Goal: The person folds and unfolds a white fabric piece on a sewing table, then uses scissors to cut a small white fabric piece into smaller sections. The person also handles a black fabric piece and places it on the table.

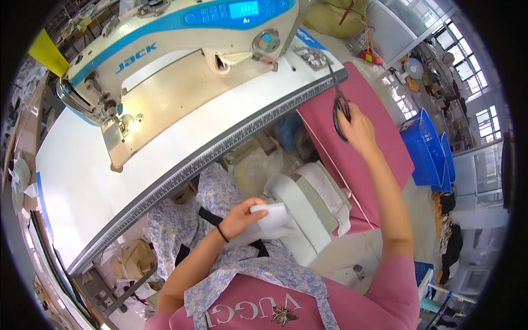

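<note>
My right hand (358,131) is closed round the black handles of a pair of scissors (337,116), above the pink cloth at the table's right end. The blades point away from me and reach over the table edge. Over my lap, my left hand (242,216) pinches a folded piece of white fabric (273,218) between thumb and fingers. Just right of it lie layered strips of white and grey-green fabric (314,201). A blue floral apron (220,184) spreads beneath my left forearm.
A sewing machine (165,44) with a lit blue panel stands on the white table (82,203), with a measuring strip (220,144) along its near edge. Pink cloth (379,148) covers a surface at right. Beyond it are a blue crate (421,148) and a fan (412,69).
</note>
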Demonstrator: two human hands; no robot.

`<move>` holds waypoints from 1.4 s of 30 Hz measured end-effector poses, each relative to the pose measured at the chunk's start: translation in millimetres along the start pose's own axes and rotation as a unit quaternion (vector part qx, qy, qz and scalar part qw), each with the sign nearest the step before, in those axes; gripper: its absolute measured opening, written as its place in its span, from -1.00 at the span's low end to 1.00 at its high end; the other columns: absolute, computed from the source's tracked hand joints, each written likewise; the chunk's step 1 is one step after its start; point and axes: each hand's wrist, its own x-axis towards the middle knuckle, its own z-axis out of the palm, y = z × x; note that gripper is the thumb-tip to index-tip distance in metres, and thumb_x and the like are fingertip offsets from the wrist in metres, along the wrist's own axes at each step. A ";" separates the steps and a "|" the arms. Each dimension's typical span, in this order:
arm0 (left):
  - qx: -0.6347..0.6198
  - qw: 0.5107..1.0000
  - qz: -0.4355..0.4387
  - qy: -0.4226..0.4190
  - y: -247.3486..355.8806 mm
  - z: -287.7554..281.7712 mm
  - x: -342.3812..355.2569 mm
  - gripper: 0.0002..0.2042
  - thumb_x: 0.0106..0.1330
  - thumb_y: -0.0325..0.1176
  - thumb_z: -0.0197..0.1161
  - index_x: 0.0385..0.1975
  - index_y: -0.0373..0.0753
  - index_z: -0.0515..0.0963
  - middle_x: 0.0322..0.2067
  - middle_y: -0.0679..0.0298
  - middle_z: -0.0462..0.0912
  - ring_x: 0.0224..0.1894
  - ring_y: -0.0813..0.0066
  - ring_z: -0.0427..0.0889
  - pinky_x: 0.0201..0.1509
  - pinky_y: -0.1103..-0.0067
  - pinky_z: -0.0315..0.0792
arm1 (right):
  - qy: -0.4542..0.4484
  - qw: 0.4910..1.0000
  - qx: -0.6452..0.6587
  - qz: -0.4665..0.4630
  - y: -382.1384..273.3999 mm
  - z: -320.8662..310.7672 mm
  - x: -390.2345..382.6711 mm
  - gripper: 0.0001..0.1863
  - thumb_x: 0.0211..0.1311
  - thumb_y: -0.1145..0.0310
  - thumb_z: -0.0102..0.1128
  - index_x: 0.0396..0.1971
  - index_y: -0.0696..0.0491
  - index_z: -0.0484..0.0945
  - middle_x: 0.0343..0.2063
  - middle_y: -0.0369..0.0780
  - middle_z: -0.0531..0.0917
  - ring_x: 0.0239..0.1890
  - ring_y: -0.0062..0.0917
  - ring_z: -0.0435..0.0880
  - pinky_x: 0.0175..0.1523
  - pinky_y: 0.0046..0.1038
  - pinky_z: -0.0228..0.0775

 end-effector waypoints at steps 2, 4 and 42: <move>0.030 0.999 0.022 -0.002 0.9 -4.7 -9.2 -0.81 0.23 -0.38 0.15 -0.19 -0.25 0.45 -0.26 0.37 0.50 -0.19 0.65 0.44 -0.10 0.68 0.33 | -0.003 0.998 -0.062 -0.004 -12.1 3.8 48.6 -0.49 0.10 -0.04 0.00 -0.25 0.16 0.46 -0.44 0.06 0.59 -0.33 -0.08 0.57 -0.23 -0.17 0.38; 0.063 0.997 0.045 0.004 3.0 -8.3 -16.9 -0.83 0.23 -0.41 0.15 -0.20 -0.25 0.44 -0.26 0.39 0.50 -0.20 0.69 0.42 -0.11 0.68 0.32 | -0.020 0.994 -0.108 0.009 -26.7 14.7 85.8 -0.47 0.07 -0.06 0.04 -0.30 0.18 0.50 -0.45 0.03 0.60 -0.34 -0.12 0.59 -0.23 -0.20 0.40; 0.647 0.760 0.035 -0.050 21.7 -16.7 -83.4 -0.39 -0.05 -0.37 0.16 0.13 -0.07 0.23 0.07 0.16 0.32 0.05 0.22 0.37 0.07 0.37 0.29 | -0.284 0.809 0.507 0.095 -41.3 142.6 -166.2 -0.65 0.06 0.25 0.25 -0.23 0.20 0.53 -0.36 -0.24 0.62 -0.32 -0.66 0.54 -0.22 -0.58 0.38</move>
